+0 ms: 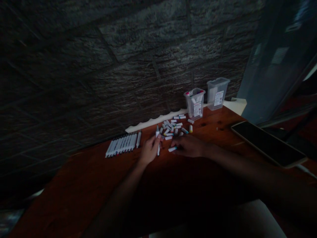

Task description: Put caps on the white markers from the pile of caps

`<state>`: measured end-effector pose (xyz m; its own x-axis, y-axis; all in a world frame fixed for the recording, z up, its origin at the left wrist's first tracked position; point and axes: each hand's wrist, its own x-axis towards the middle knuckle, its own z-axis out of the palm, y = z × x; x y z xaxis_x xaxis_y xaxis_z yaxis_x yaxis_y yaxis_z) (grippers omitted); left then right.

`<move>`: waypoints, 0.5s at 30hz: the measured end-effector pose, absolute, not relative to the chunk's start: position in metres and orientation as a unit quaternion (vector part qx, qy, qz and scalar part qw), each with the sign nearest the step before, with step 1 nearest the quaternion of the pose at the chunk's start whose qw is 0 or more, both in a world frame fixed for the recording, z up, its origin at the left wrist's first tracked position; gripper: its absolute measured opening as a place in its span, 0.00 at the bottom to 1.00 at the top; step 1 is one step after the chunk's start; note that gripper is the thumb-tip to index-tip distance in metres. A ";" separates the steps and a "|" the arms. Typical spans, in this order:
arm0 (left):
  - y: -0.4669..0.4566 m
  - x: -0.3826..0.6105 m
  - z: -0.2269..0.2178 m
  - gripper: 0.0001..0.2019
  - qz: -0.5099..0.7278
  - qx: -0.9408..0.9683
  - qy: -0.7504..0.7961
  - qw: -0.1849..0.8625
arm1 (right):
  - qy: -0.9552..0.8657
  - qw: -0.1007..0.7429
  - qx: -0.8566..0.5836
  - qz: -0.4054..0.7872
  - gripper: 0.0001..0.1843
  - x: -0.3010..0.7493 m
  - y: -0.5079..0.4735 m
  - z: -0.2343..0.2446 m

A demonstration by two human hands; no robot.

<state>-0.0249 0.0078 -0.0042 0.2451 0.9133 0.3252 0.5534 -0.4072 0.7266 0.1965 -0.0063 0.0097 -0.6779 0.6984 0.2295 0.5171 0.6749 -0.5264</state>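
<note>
My left hand (150,148) is closed around a white marker (158,132), held almost upright with its dark tip end pointing up. Just right of it, my right hand (189,145) has its fingers at a white marker cap (172,149) with a blue-green band and seems to pinch it; the fingertips are dim. Beyond both hands lies a loose pile of short white marker caps (169,126) with bands of various colours. To the left, several white markers (122,144) lie side by side in a row.
Two clear plastic containers with labels stand at the back right, the nearer container (195,107) holding some items, the other container (218,96) behind it. A phone (268,142) lies at the right on the wooden table (81,178). A stone wall (111,66) rises behind.
</note>
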 end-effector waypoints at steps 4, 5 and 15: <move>0.007 -0.026 -0.006 0.19 0.376 0.753 0.482 0.244 | -0.889 0.205 -0.349 0.213 0.10 0.196 -0.008 0.010; 0.007 -0.026 -0.006 0.19 0.375 0.755 0.480 0.244 | -0.890 0.204 -0.349 0.212 0.11 0.196 -0.008 0.010; 0.007 -0.025 -0.006 0.19 0.361 0.757 0.484 0.252 | -0.888 0.210 -0.362 0.190 0.11 0.193 -0.010 0.011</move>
